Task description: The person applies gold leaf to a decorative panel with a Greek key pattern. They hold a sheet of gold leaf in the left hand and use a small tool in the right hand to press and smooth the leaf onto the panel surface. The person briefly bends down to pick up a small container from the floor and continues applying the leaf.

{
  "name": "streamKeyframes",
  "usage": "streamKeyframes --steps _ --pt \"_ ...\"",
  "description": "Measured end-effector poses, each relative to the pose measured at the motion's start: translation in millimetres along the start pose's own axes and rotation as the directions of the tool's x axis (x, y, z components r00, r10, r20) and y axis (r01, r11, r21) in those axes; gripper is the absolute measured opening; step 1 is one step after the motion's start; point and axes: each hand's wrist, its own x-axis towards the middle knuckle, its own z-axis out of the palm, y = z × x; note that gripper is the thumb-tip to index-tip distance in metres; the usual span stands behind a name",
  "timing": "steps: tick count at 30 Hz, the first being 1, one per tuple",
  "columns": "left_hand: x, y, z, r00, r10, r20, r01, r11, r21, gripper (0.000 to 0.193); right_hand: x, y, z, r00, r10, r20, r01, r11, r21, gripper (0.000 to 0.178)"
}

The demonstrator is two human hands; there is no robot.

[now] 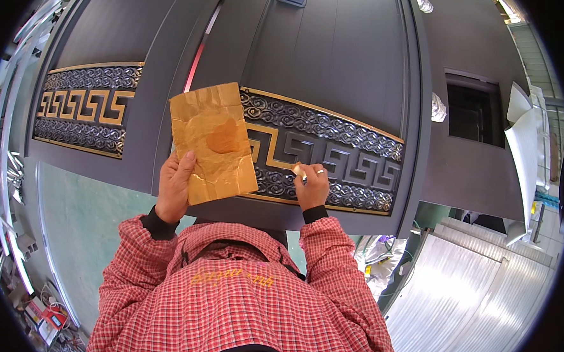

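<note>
My left hand (176, 182) grips the lower left edge of a creased, gold-coloured sheet like cardboard (207, 172). A darker orange-gold wet-looking patch (225, 138) lies on its upper middle. Pinched in the fingers of my right hand (314, 190) is a small cream-coloured pad (299, 171), at the raised key pattern (343, 164) of a dark grey door panel (333, 57). Left of the pad the pattern is gold; to the right it stays grey. Swirled black-and-silver bands (323, 124) with gold edge strips run above and below. The sheet covers the pattern's left end.
To the left lies another grey panel (111, 27) with a gold key pattern (85, 105). A dark panel with a rectangular opening (475, 109) is at the right. Ribbed translucent sheets (455, 281) lie at the lower right. Tools and a red device (54, 317) sit at the lower left.
</note>
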Motion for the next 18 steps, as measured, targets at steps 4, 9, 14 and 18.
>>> streamKeyframes --steps 4,9,14,18 --pt "-1.5 -0.9 4.5 1.0 -0.011 0.015 0.011 1.0 -0.008 0.032 6.5 9.2 -18.6 0.996 0.015 -0.089 -0.02 0.999 -0.051 0.026" --pt "-2.9 -18.1 7.2 0.998 -0.031 0.053 0.032 0.999 -0.017 0.03 30.7 -37.0 -72.3 0.989 0.114 -0.098 -0.091 0.972 0.216 0.032" --pt "-8.0 -21.4 22.4 0.99 -0.064 0.123 0.066 0.998 -0.007 0.029 50.5 -107.1 -116.1 0.999 -0.014 -0.048 0.031 0.928 0.371 0.027" --pt "-10.7 -25.7 32.1 0.984 -0.073 0.165 0.077 0.997 -0.017 0.03 56.8 -131.6 -117.8 0.969 -0.243 -0.045 0.246 0.929 0.278 0.027"
